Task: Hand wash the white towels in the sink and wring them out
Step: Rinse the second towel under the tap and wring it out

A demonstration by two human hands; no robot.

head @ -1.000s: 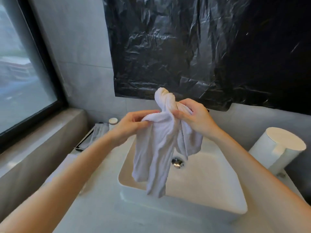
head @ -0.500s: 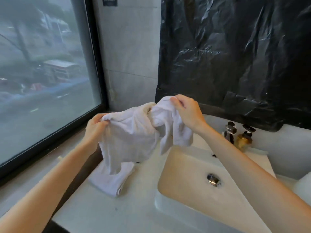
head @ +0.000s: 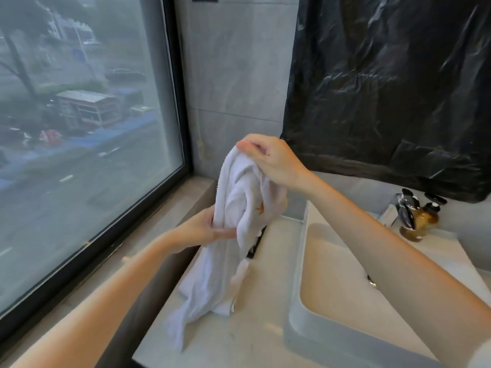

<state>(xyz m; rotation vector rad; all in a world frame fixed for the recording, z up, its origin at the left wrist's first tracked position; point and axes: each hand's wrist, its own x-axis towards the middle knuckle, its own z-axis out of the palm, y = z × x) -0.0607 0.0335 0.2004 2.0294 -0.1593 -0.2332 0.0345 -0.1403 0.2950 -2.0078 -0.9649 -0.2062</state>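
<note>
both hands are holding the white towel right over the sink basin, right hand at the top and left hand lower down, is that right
Not quite. The head view shows the white towel hanging over the counter to the left of the sink, not over the basin. The rest holds: the right hand grips its top and the left hand grips it lower down.

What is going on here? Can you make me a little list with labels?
towel: white, hanging over the counter beside the sink
right hand: grips the towel's top
left hand: holds it lower down
sink: white, no towel seen inside
bottle: brown, at the sink's far corner
window: on the left
</note>
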